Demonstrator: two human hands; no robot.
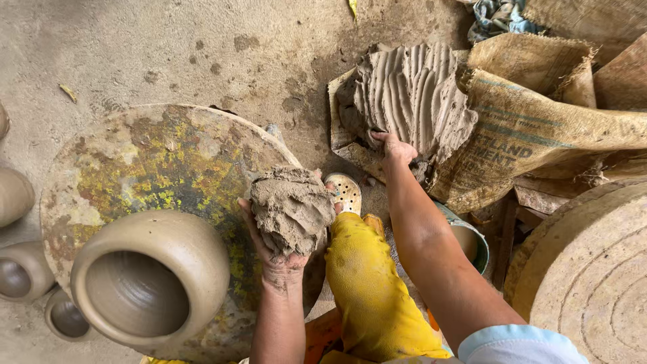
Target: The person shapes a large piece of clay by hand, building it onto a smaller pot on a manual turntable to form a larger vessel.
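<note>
Left hand (280,259) cupped under a clay lump (291,209) above the wheel disc (155,162) – right hand (396,149) further out, fingers dug into the ridged clay heap (411,94) straight ahead, on sacking (532,128).

Rough wet clay lump (291,210); smooth matt clay pot (149,278)

Left hand (273,249) cups wet clay lump (291,209) beside potter's wheel (162,155); clay pot (149,276) on wheel. Right hand (395,148) digs grooved clay mound (411,94), well right of wheel.
</note>
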